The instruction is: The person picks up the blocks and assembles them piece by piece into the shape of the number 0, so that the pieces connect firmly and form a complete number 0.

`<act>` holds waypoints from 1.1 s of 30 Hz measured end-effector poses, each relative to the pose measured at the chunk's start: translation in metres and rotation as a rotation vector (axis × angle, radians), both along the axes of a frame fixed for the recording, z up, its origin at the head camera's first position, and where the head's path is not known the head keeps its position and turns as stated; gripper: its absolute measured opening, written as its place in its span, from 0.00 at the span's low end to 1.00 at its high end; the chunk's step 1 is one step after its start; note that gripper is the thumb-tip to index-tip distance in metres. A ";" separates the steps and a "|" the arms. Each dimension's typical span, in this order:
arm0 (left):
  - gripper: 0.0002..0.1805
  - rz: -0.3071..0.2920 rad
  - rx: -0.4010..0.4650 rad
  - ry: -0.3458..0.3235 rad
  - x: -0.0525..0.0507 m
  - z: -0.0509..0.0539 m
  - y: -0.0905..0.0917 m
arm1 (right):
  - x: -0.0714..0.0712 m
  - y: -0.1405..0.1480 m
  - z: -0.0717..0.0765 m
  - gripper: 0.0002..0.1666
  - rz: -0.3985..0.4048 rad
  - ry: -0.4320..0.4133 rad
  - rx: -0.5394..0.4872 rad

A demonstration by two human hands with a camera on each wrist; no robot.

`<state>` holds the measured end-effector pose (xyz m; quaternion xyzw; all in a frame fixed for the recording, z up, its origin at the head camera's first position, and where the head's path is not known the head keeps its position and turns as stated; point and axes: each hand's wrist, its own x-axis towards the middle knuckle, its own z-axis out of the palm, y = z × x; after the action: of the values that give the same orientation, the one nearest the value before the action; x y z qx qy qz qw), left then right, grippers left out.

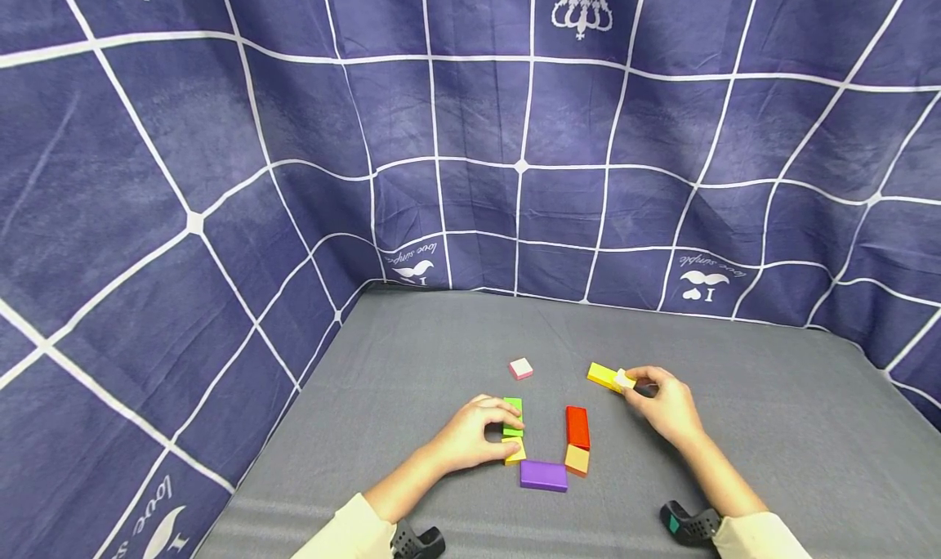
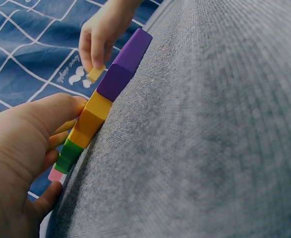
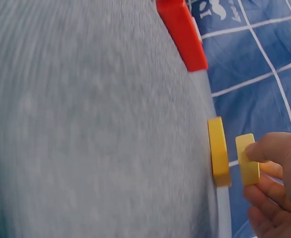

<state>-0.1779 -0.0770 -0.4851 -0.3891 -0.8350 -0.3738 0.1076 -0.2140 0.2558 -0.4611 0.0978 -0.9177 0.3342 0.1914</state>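
Observation:
My left hand (image 1: 474,432) rests by a green block (image 1: 512,406) and a yellow block (image 1: 515,456). Its fingers are loosely bent over the green block, and the thumb touches the yellow one. Between thumb and fingers, my right hand (image 1: 671,408) pinches a small pale yellow block (image 3: 248,158). That block is apart from a longer yellow block (image 1: 602,375) in the right wrist view. At the near side of the group lies a purple block (image 1: 544,476). An orange block (image 1: 577,460) meets the near end of a red block (image 1: 577,427).
A small pink block with a white top (image 1: 520,368) lies farther back on the grey cloth-covered table (image 1: 412,346). Blue grid-patterned curtains (image 1: 478,199) hang behind and to the left. Both wrists wear dark bands (image 1: 689,524).

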 end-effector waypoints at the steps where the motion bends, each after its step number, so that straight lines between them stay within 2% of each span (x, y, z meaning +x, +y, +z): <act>1: 0.13 0.000 -0.001 -0.002 0.000 0.000 0.000 | 0.000 -0.002 0.000 0.13 0.010 0.001 -0.003; 9: 0.13 0.003 -0.006 -0.019 0.000 -0.001 0.000 | 0.001 -0.017 -0.002 0.11 0.071 -0.014 -0.032; 19: 0.14 0.004 -0.010 -0.026 0.000 0.001 -0.001 | 0.000 -0.036 -0.004 0.11 0.123 -0.082 -0.057; 33: 0.14 0.002 -0.013 -0.014 -0.001 0.000 -0.001 | -0.001 -0.064 -0.004 0.10 0.112 -0.115 -0.054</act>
<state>-0.1789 -0.0775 -0.4855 -0.3863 -0.8385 -0.3712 0.0996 -0.2146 0.1914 -0.4651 0.1245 -0.9109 0.3740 0.1217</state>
